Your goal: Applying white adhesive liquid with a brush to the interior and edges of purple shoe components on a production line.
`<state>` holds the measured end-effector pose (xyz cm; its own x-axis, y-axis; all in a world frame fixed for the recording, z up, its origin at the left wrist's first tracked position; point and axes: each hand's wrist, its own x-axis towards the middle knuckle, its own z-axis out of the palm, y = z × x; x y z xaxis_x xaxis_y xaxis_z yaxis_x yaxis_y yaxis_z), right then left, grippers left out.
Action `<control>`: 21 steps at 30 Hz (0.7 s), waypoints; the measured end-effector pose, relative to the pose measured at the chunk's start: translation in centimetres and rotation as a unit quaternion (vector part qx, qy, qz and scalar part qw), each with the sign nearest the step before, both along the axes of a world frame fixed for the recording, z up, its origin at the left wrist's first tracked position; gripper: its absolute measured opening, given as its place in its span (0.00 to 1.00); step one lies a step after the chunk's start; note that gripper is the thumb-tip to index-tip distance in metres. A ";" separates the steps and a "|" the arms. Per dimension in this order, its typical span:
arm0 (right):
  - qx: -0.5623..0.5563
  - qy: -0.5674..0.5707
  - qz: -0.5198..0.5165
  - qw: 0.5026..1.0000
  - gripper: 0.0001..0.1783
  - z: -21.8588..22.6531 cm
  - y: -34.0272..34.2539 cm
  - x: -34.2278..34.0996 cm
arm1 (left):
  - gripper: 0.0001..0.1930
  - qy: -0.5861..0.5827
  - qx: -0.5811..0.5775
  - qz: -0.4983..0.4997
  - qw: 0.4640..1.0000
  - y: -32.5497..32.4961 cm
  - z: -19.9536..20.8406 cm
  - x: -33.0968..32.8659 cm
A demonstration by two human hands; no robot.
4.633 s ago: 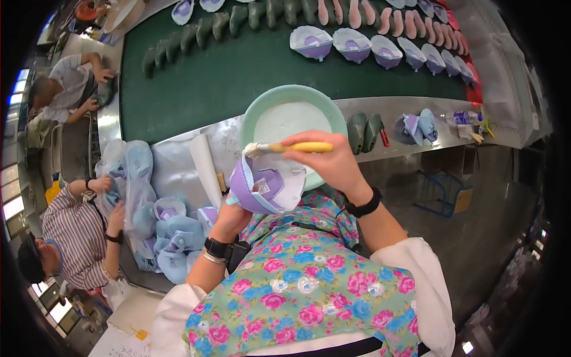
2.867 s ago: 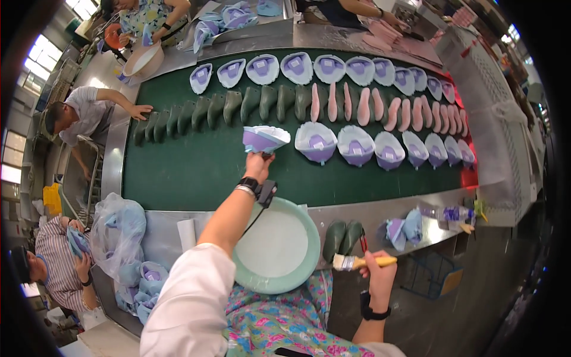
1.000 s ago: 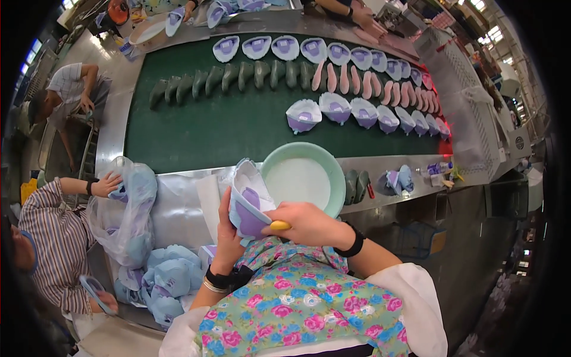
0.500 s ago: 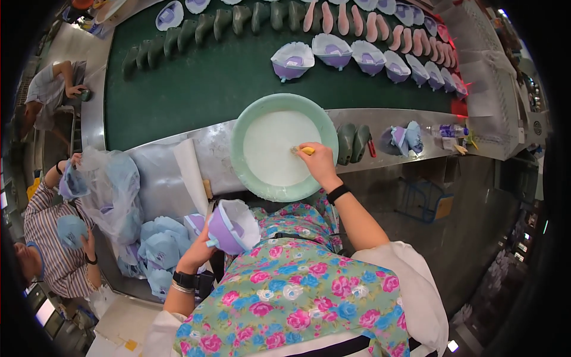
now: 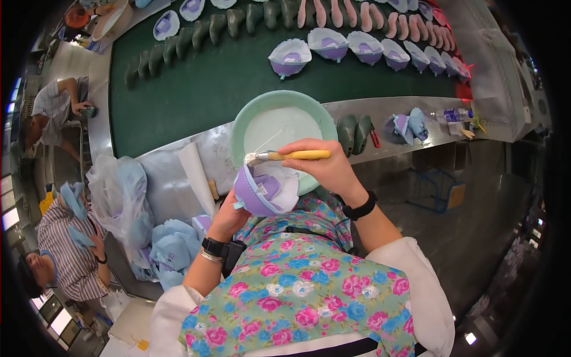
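The left hand [image 5: 229,217] curls around the underside of a cup-shaped, soft-looking shoe upper [image 5: 253,197], lilac outside with a ragged white lining, just to the near left of the right hand [image 5: 330,165]. That right hand is closed in a pinch, thumb and fingers on the smooth yellow handle of a flat paintbrush [image 5: 300,154] with a metal ferrule; its pale, clotted bristles are at the upper's far edge.

Just beyond both hands sits one round, pale green basin [image 5: 240,119] holding smooth white liquid [image 5: 285,122]. Two glossy, dark green foot-shaped lasts [image 5: 361,135] stand to the right of the right hand, beside one red-handled tool [image 5: 375,138]. Farther right are crumpled blue-and-lilac uppers [image 5: 410,126], their number unclear, and one clear plastic bottle [image 5: 455,115].

Left of the left hand lie one long white roll [image 5: 195,171], a heap of pale blue fabric pieces [image 5: 172,247] too overlapped to count, and a wrinkled clear plastic bag [image 5: 110,193]. Well beyond the hands, eight lilac-and-white uppers [image 5: 328,44] line the matte green tabletop [image 5: 196,89].
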<state>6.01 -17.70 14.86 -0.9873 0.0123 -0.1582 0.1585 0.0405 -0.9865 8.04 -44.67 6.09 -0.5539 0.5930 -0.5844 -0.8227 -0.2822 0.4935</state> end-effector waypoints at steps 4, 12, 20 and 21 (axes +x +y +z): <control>0.020 0.007 -0.059 0.998 0.10 -1.5 1.3 0.5 | 0.27 0.039 0.049 0.000 0.998 1.0 1.1 -0.5; 0.123 -0.100 -0.129 0.979 0.13 -0.9 0.6 3.2 | 0.32 0.159 0.003 0.056 0.986 0.7 0.3 -2.6; 0.090 -0.048 -0.081 0.991 0.12 3.6 -1.0 4.0 | 0.28 0.194 -0.020 0.133 0.972 1.4 1.6 -2.9; 0.118 -0.035 -0.074 0.990 0.12 2.9 -0.7 3.7 | 0.28 0.193 -0.019 0.134 0.972 1.6 1.8 -2.8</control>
<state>9.72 -18.42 17.79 -0.9587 0.2007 -0.2018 0.2478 0.2400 -0.9386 5.22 -43.05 7.89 -0.8675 0.3798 -0.3213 -0.4740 -0.4355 0.7653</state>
